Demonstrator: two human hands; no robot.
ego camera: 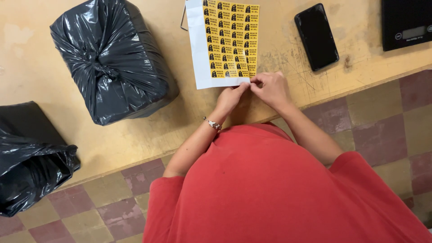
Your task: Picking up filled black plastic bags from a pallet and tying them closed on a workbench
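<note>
I see my left hand (230,96) and right hand (270,87) meeting at the near corner of the sticker sheet (223,42), fingers pinched narrow on its bottom edge. The sheet, with rows of yellow labels, lies flat on the counter (54,67) near its front edge. A tied black bag (110,58) sits to its left, a dark phone (316,36) to its right.

Worn tan table (54,72): tied black bag (112,58) at 10 o'clock, second black bag (27,153) at 8, sticker sheet (225,40) at 12, phone (316,36) at 1, black scale (406,22) at 2.
</note>
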